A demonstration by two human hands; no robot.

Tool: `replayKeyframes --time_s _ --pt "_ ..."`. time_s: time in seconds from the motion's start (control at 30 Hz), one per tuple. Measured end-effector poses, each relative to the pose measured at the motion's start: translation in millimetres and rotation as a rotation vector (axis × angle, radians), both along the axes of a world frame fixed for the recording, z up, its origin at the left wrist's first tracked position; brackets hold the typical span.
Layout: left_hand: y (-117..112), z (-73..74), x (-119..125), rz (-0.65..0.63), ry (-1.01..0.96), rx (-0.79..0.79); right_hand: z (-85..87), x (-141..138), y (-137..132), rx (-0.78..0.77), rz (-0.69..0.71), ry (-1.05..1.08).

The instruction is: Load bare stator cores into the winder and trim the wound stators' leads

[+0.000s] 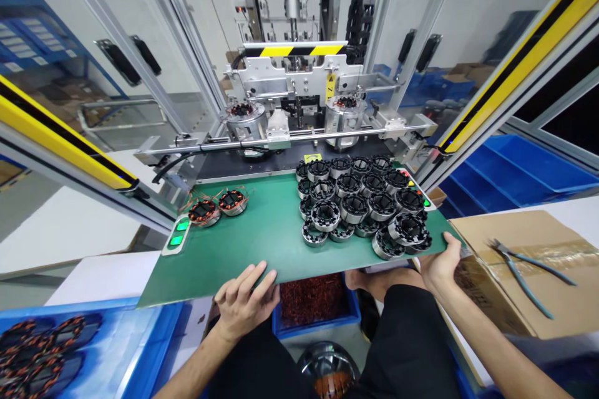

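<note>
At the front edge of the green board (262, 243), my left hand (248, 302) has its fingers bent over the top, with the thumb low by the rim. My right hand (442, 262) grips the board's right front corner, thumb on top and the other fingers mostly hidden below. Several bare stator cores (354, 207), silver rings with black inserts, stand grouped and partly stacked on the board's right half, close to my right hand. Two copper-wound stators (233, 201) with loose wire ends lie at its back left.
Behind the board stands a winding machine (299, 75) with two stators mounted. Green-lit buttons (178, 234) flank the board's left. Cutting pliers (524, 268) lie on a cardboard box (571, 237) at right. A blue tray (140, 349) holds wound stators; a blue bin (321, 329) holds copper scraps below.
</note>
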State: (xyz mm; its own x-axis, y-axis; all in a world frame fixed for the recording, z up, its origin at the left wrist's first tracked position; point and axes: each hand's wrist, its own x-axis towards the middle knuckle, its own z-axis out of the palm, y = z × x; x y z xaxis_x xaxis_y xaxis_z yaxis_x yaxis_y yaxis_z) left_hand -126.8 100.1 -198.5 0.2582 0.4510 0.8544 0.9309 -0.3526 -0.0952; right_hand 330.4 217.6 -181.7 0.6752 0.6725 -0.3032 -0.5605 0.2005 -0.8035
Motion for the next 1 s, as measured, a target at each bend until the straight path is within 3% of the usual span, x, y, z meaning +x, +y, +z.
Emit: replayKeyframes --time_s 0.4,0.73,1.0 --pt "1 8.8 2 -0.010 0.022 0.003 -4.4 3 0 0.002 0.012 -0.006" --pt "0 -1.5 -1 0.008 0.009 -0.002 -3.8 2 -1 0.003 0.036 -0.011" --pt "1 6.9 1 -0.003 0.026 0.002 3.1 -2 -1 -0.008 0.016 -0.001"
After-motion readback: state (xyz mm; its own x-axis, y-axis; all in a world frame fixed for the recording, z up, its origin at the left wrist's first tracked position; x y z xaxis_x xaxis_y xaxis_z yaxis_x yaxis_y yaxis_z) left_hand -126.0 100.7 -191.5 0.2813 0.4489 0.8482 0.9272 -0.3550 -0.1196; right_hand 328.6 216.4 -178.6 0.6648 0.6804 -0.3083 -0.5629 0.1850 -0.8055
